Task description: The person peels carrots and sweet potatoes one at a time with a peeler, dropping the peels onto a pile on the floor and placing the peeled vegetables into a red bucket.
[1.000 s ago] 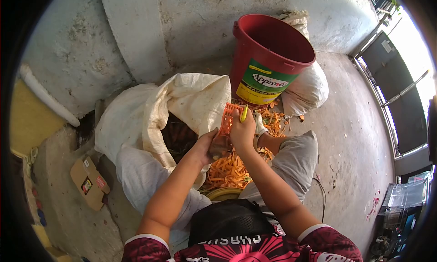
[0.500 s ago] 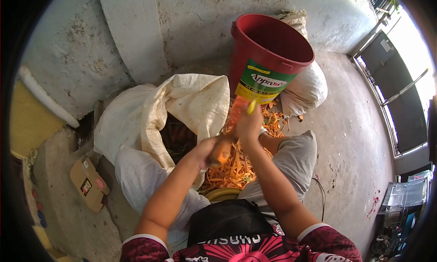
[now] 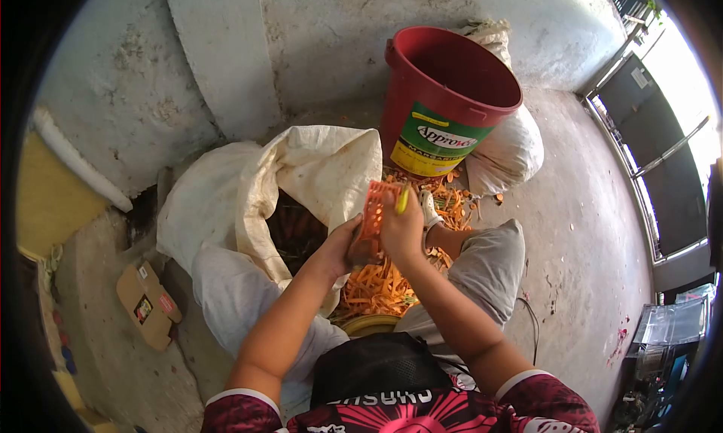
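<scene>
Between my legs, my left hand (image 3: 337,246) is closed around a carrot (image 3: 365,252), whose blunt end points down toward me. My right hand (image 3: 404,226) is closed around a peeler (image 3: 402,200); its yellow end sticks up out of the fist, and its blade is hidden. A flat, orange-red perforated piece (image 3: 372,211) stands up between both hands, against the right thumb. Beneath them, orange peel strips (image 3: 374,288) pile over a yellowish basin (image 3: 370,325). Left of my hands, a white sack (image 3: 320,158) gapes around dark carrots (image 3: 295,226).
Beyond my hands stands a large red bucket (image 3: 399,105) with a margarine label. A stuffed white sack (image 3: 506,158) leans behind it. Peel scraps (image 3: 452,207) lie on the concrete floor. Flattened cardboard (image 3: 148,305) lies at the left, and a glass-topped stand (image 3: 670,321) is at the right.
My right hand has drawn back toward me, down and slightly left, with the peeler. The orange-red piece came along and shows more clearly. The carrot has shifted slightly up in my left hand.
</scene>
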### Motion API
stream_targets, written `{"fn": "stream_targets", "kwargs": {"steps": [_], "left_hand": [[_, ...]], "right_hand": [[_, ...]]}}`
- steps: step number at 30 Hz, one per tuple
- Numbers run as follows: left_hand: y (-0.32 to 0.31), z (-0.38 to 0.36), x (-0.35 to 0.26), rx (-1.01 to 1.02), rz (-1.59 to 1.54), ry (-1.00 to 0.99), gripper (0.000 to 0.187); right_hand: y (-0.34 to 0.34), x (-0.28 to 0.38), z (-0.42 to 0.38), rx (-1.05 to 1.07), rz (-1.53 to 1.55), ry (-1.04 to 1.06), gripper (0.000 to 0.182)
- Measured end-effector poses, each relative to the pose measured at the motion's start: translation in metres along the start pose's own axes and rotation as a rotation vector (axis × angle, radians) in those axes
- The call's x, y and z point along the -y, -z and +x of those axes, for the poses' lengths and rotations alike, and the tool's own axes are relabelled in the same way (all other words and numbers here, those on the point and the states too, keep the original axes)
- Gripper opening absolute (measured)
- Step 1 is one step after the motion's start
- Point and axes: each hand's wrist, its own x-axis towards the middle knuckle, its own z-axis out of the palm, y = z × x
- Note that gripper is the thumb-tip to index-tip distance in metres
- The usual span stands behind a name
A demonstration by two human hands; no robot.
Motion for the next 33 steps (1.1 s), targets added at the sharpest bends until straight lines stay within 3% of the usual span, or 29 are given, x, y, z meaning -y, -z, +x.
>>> {"fn": "stream_targets", "kwargs": {"steps": [5, 8, 11, 13, 15, 18, 23, 33], "left_hand": [[-0.004, -0.006, 0.0, 0.02, 0.108, 0.0, 0.029], [-0.006, -0.007, -0.002, -0.007, 0.242, -0.041, 0.032], [0.0, -0.008, -0.001, -0.059, 0.275, -0.022, 0.033], [-0.002, -0.017, 0.006, -0.061, 0.362, 0.064, 0.036], [-0.005, -0.017, 0.007, -0.068, 0.332, 0.05, 0.038], [-0.022, -0.021, -0.002, -0.075, 0.222, 0.015, 0.036], [0.003, -0.003, -0.003, -0.027, 0.061, 0.012, 0.029], [-0.011, -0.009, 0.002, -0.02, 0.112, -0.052, 0.031]], "right_hand": [[-0.001, 0.012, -0.007, -0.022, -0.17, -0.114, 0.019], [-0.003, 0.002, 0.002, 0.007, -0.27, -0.081, 0.019], [-0.004, -0.047, 0.036, -0.166, -0.354, -0.055, 0.02], [0.02, -0.044, 0.068, -0.216, -0.248, -0.247, 0.019], [0.03, -0.072, 0.089, -0.328, -0.37, -0.187, 0.016], [0.042, -0.075, 0.1, -0.427, -0.207, -0.033, 0.015], [0.015, -0.002, 0.029, -0.084, 0.098, 0.017, 0.016], [0.002, -0.001, -0.002, -0.001, -0.212, -0.05, 0.024]]}}
